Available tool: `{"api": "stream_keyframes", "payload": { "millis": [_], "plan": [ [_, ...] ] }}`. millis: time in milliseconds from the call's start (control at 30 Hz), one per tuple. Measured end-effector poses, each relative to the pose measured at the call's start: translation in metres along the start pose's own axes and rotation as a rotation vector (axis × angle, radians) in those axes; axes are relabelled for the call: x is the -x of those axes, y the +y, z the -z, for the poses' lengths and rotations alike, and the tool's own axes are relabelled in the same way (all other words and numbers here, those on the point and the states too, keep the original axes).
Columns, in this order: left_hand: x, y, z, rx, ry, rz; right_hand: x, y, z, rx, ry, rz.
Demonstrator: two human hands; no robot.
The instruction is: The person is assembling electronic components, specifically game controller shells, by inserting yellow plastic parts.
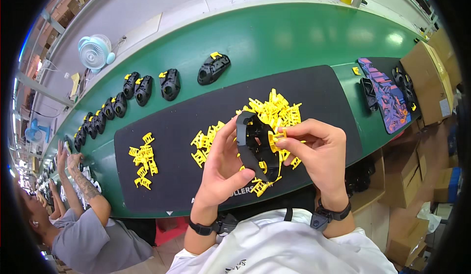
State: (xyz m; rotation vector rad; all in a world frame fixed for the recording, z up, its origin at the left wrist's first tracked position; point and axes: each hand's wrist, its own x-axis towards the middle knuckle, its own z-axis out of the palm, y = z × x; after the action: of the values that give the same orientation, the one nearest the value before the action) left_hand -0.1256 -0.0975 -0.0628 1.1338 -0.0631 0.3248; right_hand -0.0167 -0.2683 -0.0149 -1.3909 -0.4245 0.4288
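My left hand (223, 168) grips a black plastic shell (249, 144) by its side, turned so its hollow inside faces right. Between the thumb and fingers of my right hand (316, 146) is a small yellow plastic clip (275, 140), held against the shell's inner edge. Whether the clip is seated in the shell I cannot tell. Behind and below both hands, a heap of yellow clips (274, 108) lies on a black mat (314, 85). A smaller pile of clips (143, 161) is on the mat's left part. Another group of clips (202, 144) lies beside my left hand.
Black shells with yellow clips (170, 85) form a row along the green table (274, 33). At right are a patterned mat (385, 95), more black parts (368, 93) and cardboard boxes (429, 82). A blue fan (94, 53) stands at back left. A co-worker (91, 234) works at left.
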Motion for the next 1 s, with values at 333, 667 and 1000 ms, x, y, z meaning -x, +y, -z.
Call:
{"api": "stream_keyframes", "payload": {
  "millis": [333,667,1000],
  "plan": [
    [0.024,-0.028,-0.003,-0.004,0.02,-0.036,0.011,0.027,-0.029,0.409,0.156,0.3],
    [0.029,-0.03,-0.002,0.055,0.046,-0.013,0.009,0.034,-0.033,0.522,0.176,0.476],
    [0.043,-0.052,0.007,0.058,0.266,0.094,0.01,0.025,-0.018,0.567,0.014,0.359]
  ]
}}
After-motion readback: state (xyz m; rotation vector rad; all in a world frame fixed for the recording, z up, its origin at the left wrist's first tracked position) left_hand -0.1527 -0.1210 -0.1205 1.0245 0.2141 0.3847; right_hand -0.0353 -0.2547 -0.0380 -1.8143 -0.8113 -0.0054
